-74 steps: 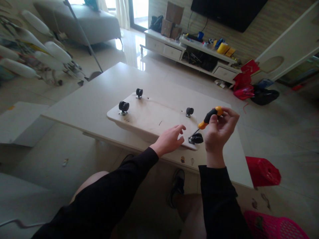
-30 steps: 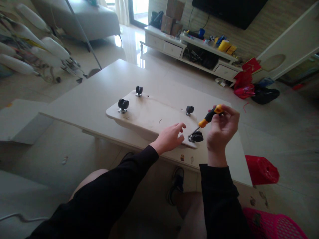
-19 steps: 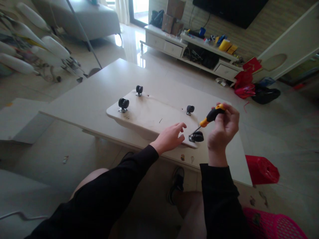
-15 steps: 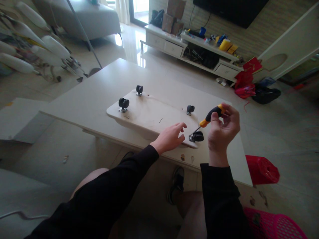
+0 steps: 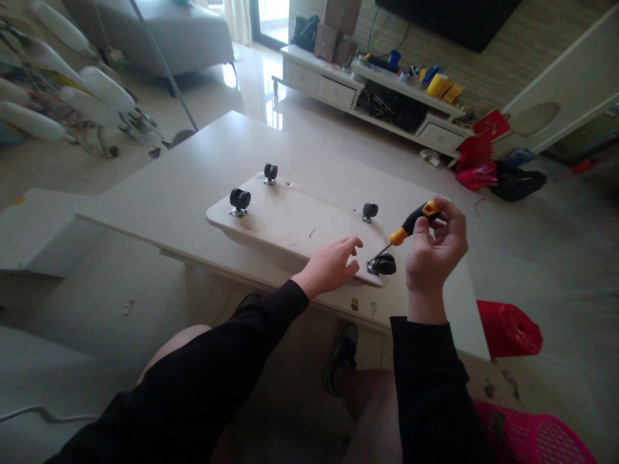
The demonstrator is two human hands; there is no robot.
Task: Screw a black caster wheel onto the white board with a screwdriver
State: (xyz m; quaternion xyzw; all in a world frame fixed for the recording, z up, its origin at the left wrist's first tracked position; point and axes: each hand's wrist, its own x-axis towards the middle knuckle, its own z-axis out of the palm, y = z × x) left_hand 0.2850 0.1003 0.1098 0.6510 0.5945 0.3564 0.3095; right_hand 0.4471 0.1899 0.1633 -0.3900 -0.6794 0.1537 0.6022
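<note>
My right hand (image 5: 432, 241) grips the yellow and black handle of a screwdriver (image 5: 409, 225). The shaft slants down to the left, and its tip meets the metal plate of the nearest caster (image 5: 384, 264). That caster sits at the right front corner of a white board (image 5: 290, 222) with rounded corners. Other black casters stand on the board: one at the left front (image 5: 240, 201), one at the far left (image 5: 271, 173) and one at the far right (image 5: 370, 211). My left hand (image 5: 331, 265) rests at the board's front edge, thumb and fingers apart, holding nothing visible.
The board lies on a white table (image 5: 169, 174). On the floor right of it are a red bin (image 5: 507, 328) and a pink basket (image 5: 546, 438). A white TV cabinet (image 5: 314, 77) stands at the back, with red bags (image 5: 476, 161) by its right end.
My right hand and the screwdriver handle have shifted very slightly to the right, with the tip still at the same caster plate. My left hand has stayed put.
</note>
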